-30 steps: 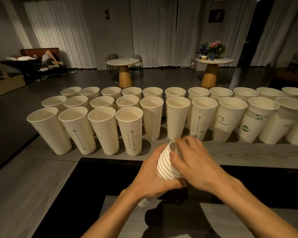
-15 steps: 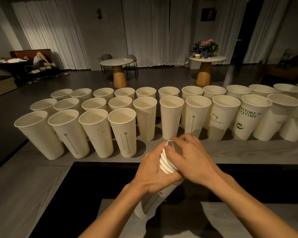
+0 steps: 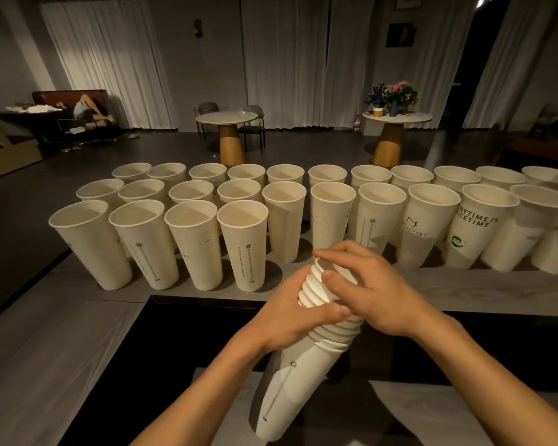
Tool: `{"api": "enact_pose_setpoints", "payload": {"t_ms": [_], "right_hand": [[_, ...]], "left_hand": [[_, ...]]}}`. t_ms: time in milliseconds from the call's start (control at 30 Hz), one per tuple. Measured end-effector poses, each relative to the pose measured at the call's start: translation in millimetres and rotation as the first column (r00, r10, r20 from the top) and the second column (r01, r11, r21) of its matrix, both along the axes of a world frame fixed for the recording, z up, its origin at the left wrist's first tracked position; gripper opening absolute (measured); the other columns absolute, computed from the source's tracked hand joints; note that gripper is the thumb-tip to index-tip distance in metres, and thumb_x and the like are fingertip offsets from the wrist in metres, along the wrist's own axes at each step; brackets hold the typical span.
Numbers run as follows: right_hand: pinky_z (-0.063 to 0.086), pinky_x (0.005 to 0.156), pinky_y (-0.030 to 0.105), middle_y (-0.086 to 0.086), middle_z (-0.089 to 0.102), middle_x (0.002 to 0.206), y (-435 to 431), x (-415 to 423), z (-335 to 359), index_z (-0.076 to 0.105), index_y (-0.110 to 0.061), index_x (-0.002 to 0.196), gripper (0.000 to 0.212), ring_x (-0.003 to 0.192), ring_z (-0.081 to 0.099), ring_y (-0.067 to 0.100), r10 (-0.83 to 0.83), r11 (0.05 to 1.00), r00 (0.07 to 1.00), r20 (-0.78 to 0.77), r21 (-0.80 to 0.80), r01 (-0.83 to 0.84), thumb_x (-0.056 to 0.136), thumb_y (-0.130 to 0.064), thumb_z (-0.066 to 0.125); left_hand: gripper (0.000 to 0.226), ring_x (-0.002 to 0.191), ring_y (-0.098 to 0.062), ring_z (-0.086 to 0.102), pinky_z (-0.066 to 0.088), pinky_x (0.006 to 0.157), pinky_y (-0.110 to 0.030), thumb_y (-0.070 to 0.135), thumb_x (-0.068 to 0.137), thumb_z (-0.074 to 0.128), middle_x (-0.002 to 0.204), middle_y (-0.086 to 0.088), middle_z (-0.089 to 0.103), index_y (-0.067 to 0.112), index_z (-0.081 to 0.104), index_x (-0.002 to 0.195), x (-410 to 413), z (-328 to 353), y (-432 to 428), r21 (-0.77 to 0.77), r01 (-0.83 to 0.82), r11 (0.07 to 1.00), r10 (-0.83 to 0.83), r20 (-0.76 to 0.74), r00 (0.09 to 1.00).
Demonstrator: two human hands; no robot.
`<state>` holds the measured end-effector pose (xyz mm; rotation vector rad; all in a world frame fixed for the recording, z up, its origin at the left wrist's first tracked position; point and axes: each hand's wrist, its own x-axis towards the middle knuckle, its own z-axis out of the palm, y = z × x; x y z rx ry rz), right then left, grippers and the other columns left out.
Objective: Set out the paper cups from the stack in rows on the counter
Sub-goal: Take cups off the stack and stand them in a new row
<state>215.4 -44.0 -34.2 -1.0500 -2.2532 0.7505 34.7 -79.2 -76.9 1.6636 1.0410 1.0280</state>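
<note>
Mid-peel here: gripping the stack (image 3: 300,384) near centre with left hand (image 3: 287,317) round the rims, pinching top cup (image 3: 317,272) with right hand (image 3: 379,294). Next, probably needs a clean tug, then parking it right of the near row (image 3: 242,246) on the counter (image 3: 464,291).

I stand behind a long grey counter (image 3: 464,284) in what looks like a café or drinks shop. Rows of tall paper cups (image 3: 242,246) cover it, and one printed cup (image 3: 474,233) reads "ANYTIME IS ICETIME". Beyond it is a dim room with two round tables (image 3: 226,119) on cone-shaped bases, chairs (image 3: 253,120), flowers (image 3: 392,93), floor-length pale curtains (image 3: 284,59) and a framed picture (image 3: 400,34).
</note>
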Motion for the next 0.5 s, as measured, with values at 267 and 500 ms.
{"api": "enact_pose_setpoints", "payload": {"t_ms": [267,500], "right_hand": [[0.04,0.099,0.03,-0.006,0.051,0.126,-3.3,-1.2,-7.3,0.053,-0.035,0.14,0.055,0.12,0.05,0.012,-0.189,0.979,0.975,0.116,-0.053,0.196,0.096,-0.067,0.043],[0.038,0.101,0.04,0.002,0.057,0.121,-24.5,-10.1,11.5,0.053,-0.025,0.133,0.039,0.117,0.048,0.024,-0.197,0.98,0.904,0.381,0.085,0.178,0.109,-0.044,0.029]], "left_hand": [[0.075,0.099,-0.001,0.068,0.059,0.086,-0.043,0.068,0.07,0.078,0.11,0.021,0.069,0.051,0.043,0.135,15.6,10.2,-13.0,0.323,-0.236,0.916,0.349,-0.356,0.867],[0.066,0.085,-0.006,0.066,0.058,0.076,-0.044,0.07,0.076,0.067,0.093,0.02,0.066,0.044,0.042,0.13,24.7,2.9,-14.2,0.45,-0.301,0.841,0.473,-0.341,0.812]]}}
